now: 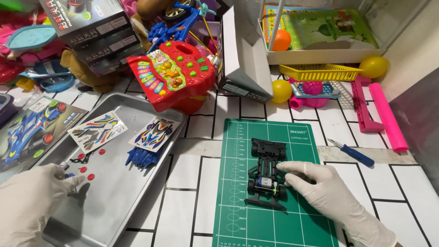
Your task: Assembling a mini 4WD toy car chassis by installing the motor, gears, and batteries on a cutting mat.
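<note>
Your right hand [320, 183], gloved, rests fingers spread on the black toy car chassis [266, 176] at the middle of the green cutting mat [292, 219]. Your left hand [32, 196], gloved, pinches a small part [65, 167] at the metal tray's [114, 201] left edge. Two sticker sheets [98, 131] lie at the tray's far end; a dark box [91, 32] stands beyond. White tiled floor [183, 183], toys crowding its far edge.

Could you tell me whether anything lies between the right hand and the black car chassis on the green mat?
Nothing visible does: the right hand already rests its fingertips on the chassis, which lies alone on the mat.
</note>
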